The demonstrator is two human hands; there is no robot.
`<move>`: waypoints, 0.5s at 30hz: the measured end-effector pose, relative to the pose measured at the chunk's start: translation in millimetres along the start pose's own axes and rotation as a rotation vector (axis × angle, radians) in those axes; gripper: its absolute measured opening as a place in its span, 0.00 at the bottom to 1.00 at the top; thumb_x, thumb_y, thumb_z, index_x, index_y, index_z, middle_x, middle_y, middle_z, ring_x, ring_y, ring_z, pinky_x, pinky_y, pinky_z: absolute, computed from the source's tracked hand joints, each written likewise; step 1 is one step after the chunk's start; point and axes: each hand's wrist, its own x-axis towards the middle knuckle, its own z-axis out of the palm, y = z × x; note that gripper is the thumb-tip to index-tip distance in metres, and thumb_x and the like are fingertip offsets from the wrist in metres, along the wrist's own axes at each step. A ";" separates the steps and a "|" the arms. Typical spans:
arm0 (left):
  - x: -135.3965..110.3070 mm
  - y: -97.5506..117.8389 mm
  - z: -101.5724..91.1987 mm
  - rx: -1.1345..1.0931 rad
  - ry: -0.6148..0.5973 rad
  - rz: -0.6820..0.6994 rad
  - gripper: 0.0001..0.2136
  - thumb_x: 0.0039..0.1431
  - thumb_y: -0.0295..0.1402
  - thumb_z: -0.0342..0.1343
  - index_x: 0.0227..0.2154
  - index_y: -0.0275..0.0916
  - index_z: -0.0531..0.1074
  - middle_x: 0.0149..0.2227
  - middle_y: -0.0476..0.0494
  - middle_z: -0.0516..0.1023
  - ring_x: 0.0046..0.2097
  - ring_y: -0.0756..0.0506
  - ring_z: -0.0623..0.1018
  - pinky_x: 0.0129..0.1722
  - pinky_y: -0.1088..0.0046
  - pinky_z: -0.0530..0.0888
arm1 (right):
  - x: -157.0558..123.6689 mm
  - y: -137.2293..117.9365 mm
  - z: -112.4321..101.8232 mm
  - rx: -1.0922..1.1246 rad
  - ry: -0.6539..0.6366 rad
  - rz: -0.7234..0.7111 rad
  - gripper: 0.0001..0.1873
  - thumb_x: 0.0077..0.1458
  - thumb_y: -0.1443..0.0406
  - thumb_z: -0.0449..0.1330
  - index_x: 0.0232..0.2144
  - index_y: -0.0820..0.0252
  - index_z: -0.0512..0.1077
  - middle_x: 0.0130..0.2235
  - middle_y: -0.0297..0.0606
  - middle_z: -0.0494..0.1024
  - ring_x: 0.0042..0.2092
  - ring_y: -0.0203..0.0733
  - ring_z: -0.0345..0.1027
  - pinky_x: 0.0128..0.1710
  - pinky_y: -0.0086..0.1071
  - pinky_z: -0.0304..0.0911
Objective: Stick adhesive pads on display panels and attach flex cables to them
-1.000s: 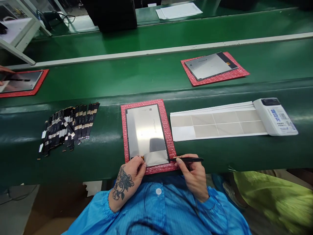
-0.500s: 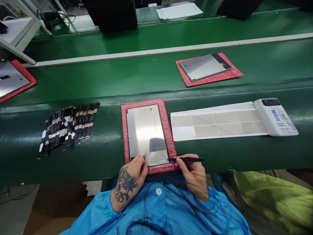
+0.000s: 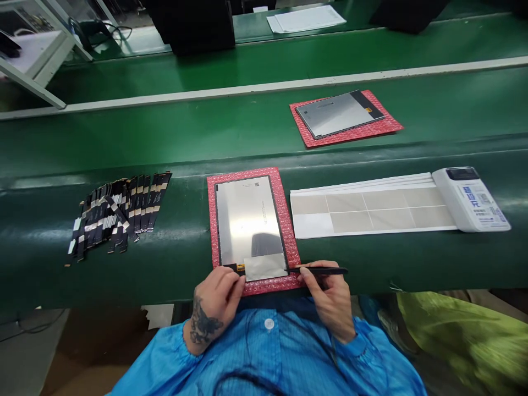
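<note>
Panel (image 3: pixel 243 220) is lying flat, back up, on red wrap (image 3: pixel 293 256) at the near edge of the green bench (image 3: pixel 185 137), right in front of the person. Grey patch (image 3: pixel 265 267) is covering the right part of the panel's near end; a gold contact (image 3: pixel 241 268) is showing just left of it. Left hand (image 3: pixel 214 302) is resting at the near-left corner, fingers bunched together by the patch's left edge; cannot tell if they are pinching it. Right hand (image 3: pixel 330 300) is clamping black tweezers (image 3: pixel 325 270), tip pointing left at the patch's right edge. Sticker sheets (image 3: pixel 385 201) are lying right of the wrap, a white box (image 3: pixel 474 201) sitting on their far-right end. Flex strips (image 3: pixel 119 212) are lying heaped on the left. Farther back, a second panel (image 3: pixel 338 115) is resting askew on its own red sheet (image 3: pixel 388 127).
</note>
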 end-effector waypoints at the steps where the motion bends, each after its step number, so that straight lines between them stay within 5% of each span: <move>1: 0.3 2.6 4.0 0.025 0.010 0.095 0.08 0.65 0.29 0.50 0.34 0.37 0.74 0.32 0.44 0.79 0.36 0.48 0.78 0.38 0.74 0.74 | 0.0 -0.7 0.1 0.001 0.003 -0.001 0.14 0.49 0.54 0.65 0.32 0.57 0.72 0.29 0.35 0.79 0.29 0.41 0.74 0.30 0.34 0.71; 5: 3.3 8.1 22.9 0.220 -0.167 0.384 0.22 0.69 0.44 0.43 0.55 0.35 0.69 0.55 0.39 0.74 0.60 0.38 0.69 0.64 0.54 0.57 | 0.4 -1.8 2.1 0.006 0.017 -0.007 0.14 0.49 0.54 0.66 0.32 0.57 0.72 0.29 0.35 0.79 0.29 0.42 0.74 0.31 0.35 0.72; 8: 1.3 5.1 33.1 0.326 -0.295 0.383 0.32 0.66 0.55 0.37 0.62 0.36 0.63 0.61 0.40 0.67 0.63 0.38 0.64 0.67 0.54 0.47 | 0.8 -1.0 3.0 0.015 0.047 -0.014 0.14 0.48 0.55 0.66 0.31 0.56 0.72 0.28 0.35 0.79 0.29 0.42 0.74 0.31 0.36 0.73; 15: -3.5 1.3 36.8 0.340 -0.339 0.382 0.33 0.65 0.54 0.39 0.65 0.38 0.56 0.65 0.42 0.61 0.65 0.37 0.61 0.67 0.53 0.48 | -3.9 4.0 -11.7 0.039 0.114 -0.141 0.09 0.58 0.57 0.57 0.29 0.53 0.71 0.29 0.34 0.77 0.28 0.42 0.73 0.29 0.37 0.72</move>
